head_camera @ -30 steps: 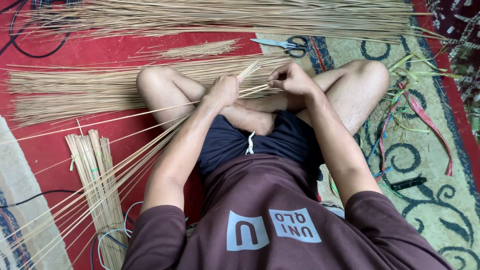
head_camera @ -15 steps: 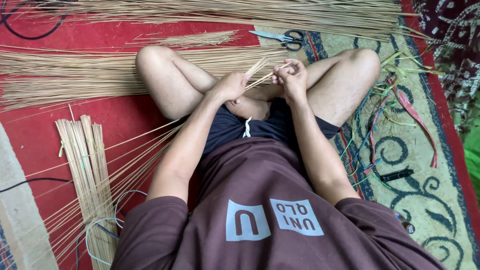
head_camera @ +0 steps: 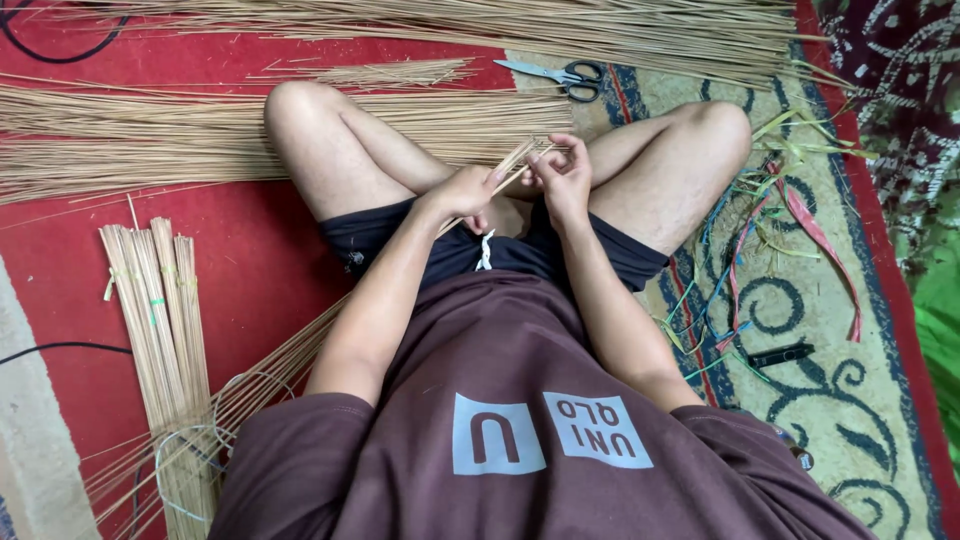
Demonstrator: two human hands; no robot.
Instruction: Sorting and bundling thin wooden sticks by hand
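A person sits cross-legged on a patterned rug (head_camera: 800,330), both hands meeting over the lap. The left hand (head_camera: 462,190) has its grip closed around a bunch of thin palm-leaf sticks (head_camera: 300,350) that runs from the fingers down past the left thigh to the floor, and the right hand (head_camera: 562,178) pinches the upper tips of the same bunch, fingers curled narrow (the two hands are just beside each other, nearly touching). Loose heaps of similar sticks (head_camera: 150,140) lie spread across the red carpet (head_camera: 260,260) beyond the knees. A tied bundle of sticks (head_camera: 160,320) lies to the left. Scissors (head_camera: 560,74) rest near the right knee, and coloured strips (head_camera: 800,220) lie scattered on the rug to the right.
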